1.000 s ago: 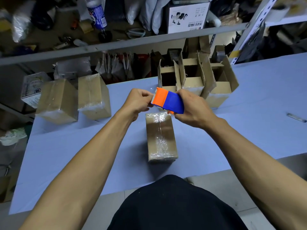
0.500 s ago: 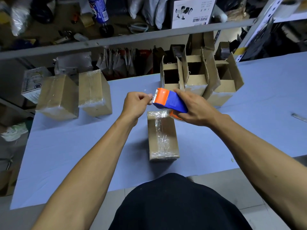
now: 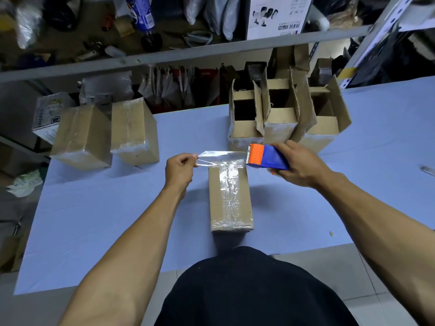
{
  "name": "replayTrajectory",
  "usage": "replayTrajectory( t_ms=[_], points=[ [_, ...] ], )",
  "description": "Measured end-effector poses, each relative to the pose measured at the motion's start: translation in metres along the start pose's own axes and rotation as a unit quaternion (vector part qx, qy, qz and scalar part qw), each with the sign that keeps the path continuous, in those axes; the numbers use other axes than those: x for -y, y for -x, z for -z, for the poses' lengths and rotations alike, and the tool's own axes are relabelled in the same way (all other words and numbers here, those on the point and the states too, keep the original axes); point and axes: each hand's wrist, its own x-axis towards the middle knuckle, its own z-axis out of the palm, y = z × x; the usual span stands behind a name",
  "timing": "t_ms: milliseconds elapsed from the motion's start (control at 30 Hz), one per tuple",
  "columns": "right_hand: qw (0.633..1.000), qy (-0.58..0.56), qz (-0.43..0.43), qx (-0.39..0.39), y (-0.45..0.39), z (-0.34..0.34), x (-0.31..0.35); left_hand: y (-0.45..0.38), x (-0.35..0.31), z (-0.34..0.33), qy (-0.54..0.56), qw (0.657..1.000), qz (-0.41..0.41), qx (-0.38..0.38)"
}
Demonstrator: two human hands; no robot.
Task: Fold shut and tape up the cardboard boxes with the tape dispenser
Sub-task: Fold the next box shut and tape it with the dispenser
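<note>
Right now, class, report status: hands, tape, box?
Left hand pinches tape strip. Right hand grips tape dispenser. Strip stretched above closed box. Nothing blocking.

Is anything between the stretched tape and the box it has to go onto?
Nothing visible. The tape strip, between left hand and tape dispenser, hangs over the closed box's far end.

Behind the plain brown, clear-taped cardboard box [image 3: 230, 198] on the pale blue table cover [image 3: 94, 220], the plastic tape dispenser [image 3: 267, 156] shows an orange front and blue body.
</note>
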Motion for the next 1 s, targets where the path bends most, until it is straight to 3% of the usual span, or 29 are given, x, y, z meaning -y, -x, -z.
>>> replayTrajectory(
  t_ms=[300,633,833,933,1000],
  points=[
    [0.999,0.039,-0.006,0.002,-0.01,-0.009,-0.018,-0.005,0.006,-0.019,0.004,1.0,0.008,-0.011],
    [1.0,0.01,-0.006,0.029,-0.011,-0.024,-0.024,-0.005,0.032,-0.04,0.015,0.999,0.036,-0.031],
    [0.998,0.009,-0.027,0.049,-0.007,-0.033,-0.025,-0.012,0.029,-0.058,0.076,0.99,0.116,-0.016],
    [0.998,0.013,-0.033,0.059,-0.001,-0.036,-0.025,-0.017,0.037,-0.06,0.047,0.979,0.2,0.005],
    [0.997,0.0,-0.053,0.059,0.008,-0.036,-0.026,-0.014,0.035,-0.062,-0.009,0.976,0.213,-0.036]
  ],
)
